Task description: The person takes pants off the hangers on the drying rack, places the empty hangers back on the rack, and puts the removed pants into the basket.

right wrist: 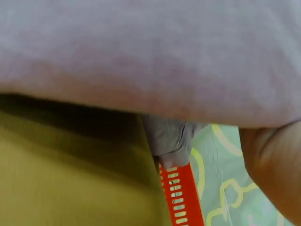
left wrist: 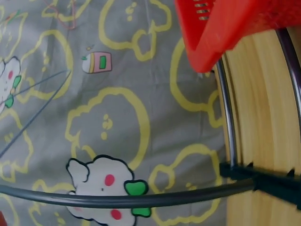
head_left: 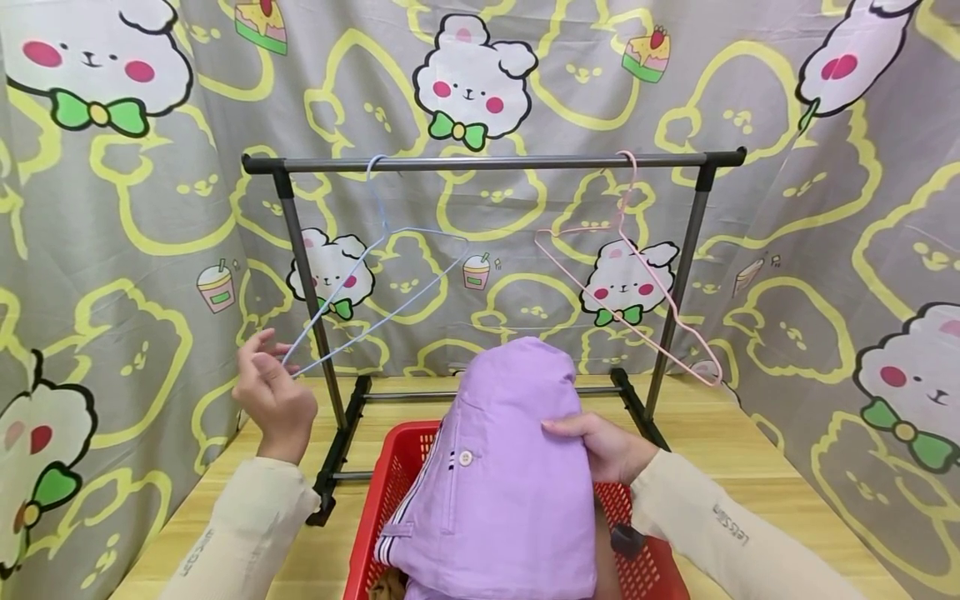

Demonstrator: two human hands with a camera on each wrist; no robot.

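Note:
My right hand (head_left: pixel 615 446) holds folded purple trousers (head_left: pixel 517 483) by their right side, with its thumb on top and the other fingers hidden underneath. A white button and a striped side trim show on the cloth. In the right wrist view the trousers (right wrist: pixel 150 56) fill the upper part. At the left, my left hand (head_left: pixel 276 396) is at the lower corner of a blue hanger (head_left: pixel 375 325), its fingers loosely bent and the thumb parted from them; the corner is partly hidden there. In the left wrist view, only part of the hanger (left wrist: pixel 42 101) shows.
Below the trousers stands a red basket (head_left: pixel 367 517) with brown cloth (head_left: pixel 386 586) inside. A pink hanger (head_left: pixel 645 342) hangs at the right of the rack bar (head_left: pixel 495 163). The metal rack stands on a wood-grain surface (head_left: pixel 750 467), before a patterned curtain (head_left: pixel 480 208).

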